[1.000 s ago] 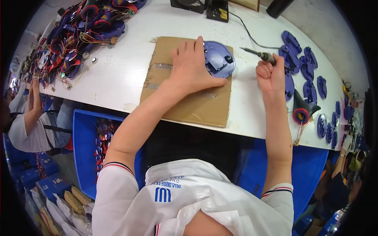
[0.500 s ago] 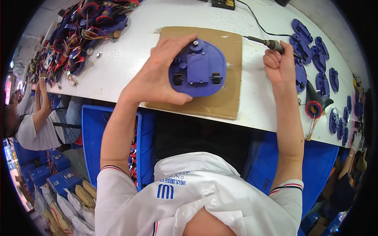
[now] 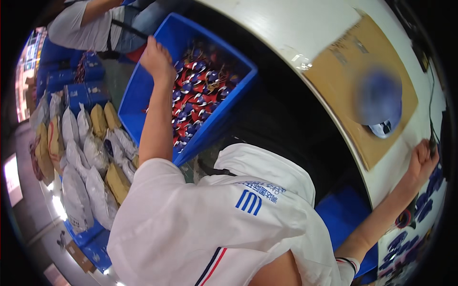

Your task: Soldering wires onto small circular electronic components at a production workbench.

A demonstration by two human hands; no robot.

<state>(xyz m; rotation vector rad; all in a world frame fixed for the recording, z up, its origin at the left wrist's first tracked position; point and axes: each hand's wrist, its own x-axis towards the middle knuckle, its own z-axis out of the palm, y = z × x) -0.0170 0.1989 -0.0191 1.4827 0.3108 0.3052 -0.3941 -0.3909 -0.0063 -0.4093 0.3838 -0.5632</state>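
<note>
A deep blue plastic bin [image 3: 224,47] stands beside the table at my left. My left hand [image 3: 157,59] is closed on its far-left rim, the fingertips partly hidden. Inside the bin lies a heap of small red, blue and white parts [image 3: 198,95]. At the right, my right hand [image 3: 421,161] grips the handle of a soldering iron [image 3: 433,142]; its tip is hard to make out. A rounded blue-purple plastic housing [image 3: 380,100], smeared by blur, rests on the brown cardboard sheet [image 3: 329,81], away from both hands.
The white table [image 3: 267,21] curves along the right. Several blue housings [image 3: 422,209] lie at its lower right. A seated person [image 3: 88,28] works at the upper left. White and tan sacks [image 3: 78,195] are stacked on the left, near blue crates [image 3: 81,95].
My left hand has let go of the housing, now on the cardboard, and gone to the bin. The view has swung left. My right hand still holds the soldering iron.
</note>
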